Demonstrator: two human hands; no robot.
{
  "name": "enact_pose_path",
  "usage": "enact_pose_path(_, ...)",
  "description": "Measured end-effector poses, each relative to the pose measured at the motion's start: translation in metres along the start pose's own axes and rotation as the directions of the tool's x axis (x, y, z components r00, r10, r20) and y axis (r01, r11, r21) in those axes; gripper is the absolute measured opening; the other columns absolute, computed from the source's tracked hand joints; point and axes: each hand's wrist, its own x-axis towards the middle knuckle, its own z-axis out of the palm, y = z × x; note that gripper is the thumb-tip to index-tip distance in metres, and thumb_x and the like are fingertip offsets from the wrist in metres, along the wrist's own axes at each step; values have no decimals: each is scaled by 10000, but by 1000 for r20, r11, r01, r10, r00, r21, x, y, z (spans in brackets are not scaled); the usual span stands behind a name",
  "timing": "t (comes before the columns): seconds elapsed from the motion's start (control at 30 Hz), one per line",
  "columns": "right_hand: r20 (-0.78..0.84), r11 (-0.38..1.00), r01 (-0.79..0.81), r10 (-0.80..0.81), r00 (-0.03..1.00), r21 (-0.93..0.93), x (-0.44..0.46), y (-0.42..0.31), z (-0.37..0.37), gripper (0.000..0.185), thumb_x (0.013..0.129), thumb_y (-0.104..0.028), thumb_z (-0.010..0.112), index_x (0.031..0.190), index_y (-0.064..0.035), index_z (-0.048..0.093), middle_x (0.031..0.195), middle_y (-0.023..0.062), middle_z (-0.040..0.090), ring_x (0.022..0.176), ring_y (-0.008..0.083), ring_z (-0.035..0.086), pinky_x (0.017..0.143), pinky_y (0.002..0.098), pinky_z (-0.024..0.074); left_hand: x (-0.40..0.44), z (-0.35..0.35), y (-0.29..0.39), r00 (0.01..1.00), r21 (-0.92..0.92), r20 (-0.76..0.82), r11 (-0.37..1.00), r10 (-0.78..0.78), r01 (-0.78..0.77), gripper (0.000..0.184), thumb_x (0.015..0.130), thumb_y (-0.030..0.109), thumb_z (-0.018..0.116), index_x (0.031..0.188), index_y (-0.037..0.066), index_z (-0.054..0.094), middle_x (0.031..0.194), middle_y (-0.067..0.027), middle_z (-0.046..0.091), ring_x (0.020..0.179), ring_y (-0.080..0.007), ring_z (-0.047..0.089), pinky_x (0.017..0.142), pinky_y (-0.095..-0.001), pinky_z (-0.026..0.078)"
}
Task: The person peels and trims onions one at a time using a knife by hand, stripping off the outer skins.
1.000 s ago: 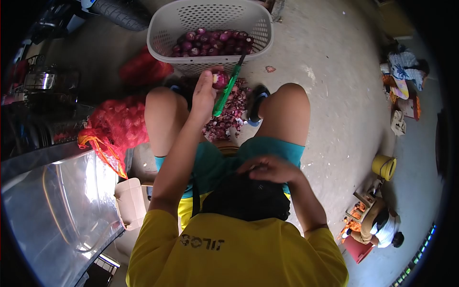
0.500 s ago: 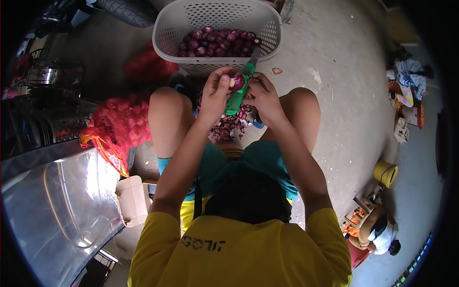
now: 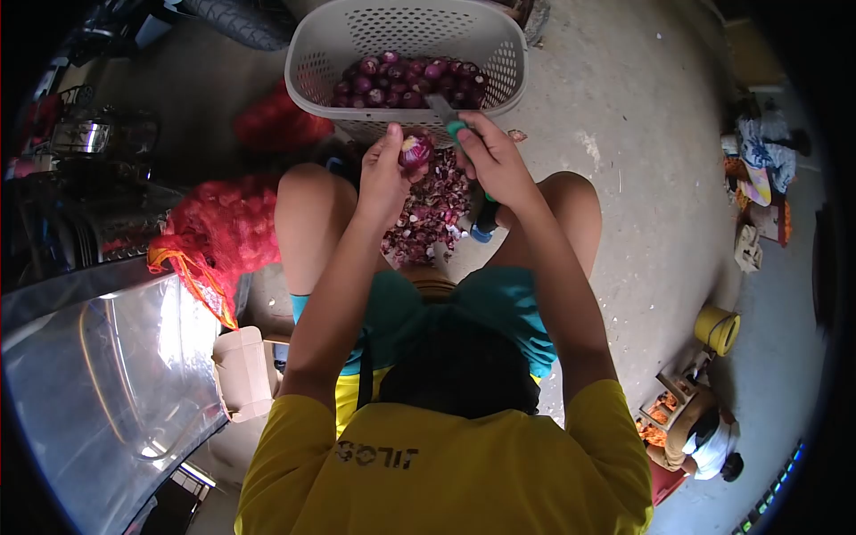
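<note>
A red onion (image 3: 415,153) with a pale patch on top sits in the fingers of my left hand (image 3: 385,178). My right hand (image 3: 496,160) is closed around the green handle of a utility knife (image 3: 452,120), its blade pointing up and left toward the basket. The knife and the onion are apart. Just beyond both hands stands a grey perforated basket (image 3: 308,53) holding many red onions (image 3: 392,80). Below the hands, a heap of onion skins (image 3: 428,209) lies on the floor between my legs.
Red mesh sacks (image 3: 227,227) lie at my left, one filled with onions. A flattened cardboard box (image 3: 242,374) and a clear plastic sheet (image 3: 116,383) are nearby. A yellow bucket (image 3: 716,330) and a seated person (image 3: 709,441) are farther right.
My right hand has turned the knife, so its blade now tilts up-left and its handle is mostly hidden. My left hand has moved slightly left and down with the onion, away from the knife.
</note>
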Motion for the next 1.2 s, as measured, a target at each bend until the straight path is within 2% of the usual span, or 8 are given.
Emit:
enact_pose_path(0.1, -15, 995, -12, 14, 1000, 103, -4, 10, 3, 308, 913, -257, 544, 1116, -29, 507, 733, 83, 594, 622, 165, 573, 584, 291, 456, -2, 1, 5, 996, 21, -58, 998, -62, 63, 360, 951, 389, 456, 1006, 56, 581, 855, -39, 613, 646, -93, 535, 536, -201, 412)
enact_pose_path(0.2, -4, 888, 303, -324, 946, -346, -5, 8, 6, 364, 888, -339, 566, 1079, -31, 532, 817, 164, 623, 746, 325, 620, 649, 372, 471, -3, 7, 5, 993, 9, -75, 995, -96, 97, 319, 942, 375, 482, 974, 75, 585, 807, -14, 601, 624, -79, 530, 520, -201, 407)
enact_pose_path(0.3, 68, 916, 181, -168, 983, -357, -7, 1, 7, 390, 870, -389, 569, 1030, -33, 556, 907, 217, 609, 863, 418, 580, 703, 435, 459, -4, 7, 5, 990, 22, -72, 992, -120, 122, 288, 934, 373, 497, 942, 99, 586, 777, 11, 591, 627, -64, 532, 512, -201, 404)
enact_pose_path(0.33, 32, 899, 230, -235, 971, -372, -6, 5, 9, 361, 871, -378, 567, 971, -31, 569, 870, 218, 604, 823, 409, 582, 675, 439, 452, -5, 7, 5, 989, 31, -71, 991, -129, 132, 278, 933, 372, 500, 931, 107, 585, 767, 19, 588, 628, -59, 532, 509, -200, 402)
enact_pose_path(0.53, 124, 894, 208, -172, 977, -396, -5, -5, 10, 334, 871, -362, 566, 882, -29, 567, 790, 207, 588, 762, 407, 561, 629, 440, 438, -7, 7, 7, 991, 38, -75, 993, -112, 115, 268, 940, 358, 491, 884, 110, 577, 719, 28, 575, 599, -50, 523, 489, -202, 388)
enact_pose_path(0.83, 106, 827, 300, -285, 953, -475, -3, -1, 9, 335, 843, -380, 594, 809, -47, 584, 701, 178, 583, 676, 387, 567, 571, 443, 430, -5, 5, 10, 979, 86, -85, 977, -186, 194, 267, 930, 346, 484, 826, 105, 533, 620, 11, 525, 439, -69, 414, 419, -213, 308)
enact_pose_path(0.93, 138, 803, 319, -289, 947, -504, -4, -5, 7, 345, 832, -394, 601, 797, -52, 581, 689, 173, 581, 662, 380, 567, 558, 447, 427, -6, 2, 11, 980, 105, -40, 974, -196, 199, 264, 922, 350, 484, 818, 109, 516, 612, 13, 514, 422, -67, 397, 387, -210, 274)
enact_pose_path(1.2, 213, 764, 330, -253, 944, -555, -2, 0, 9, 386, 811, -433, 602, 701, -63, 577, 599, 177, 553, 614, 377, 565, 544, 456, 426, -4, 0, 10, 960, 90, -118, 960, -253, 264, 298, 918, 380, 474, 785, 115, 502, 595, 15, 491, 385, -63, 343, 356, -206, 220)
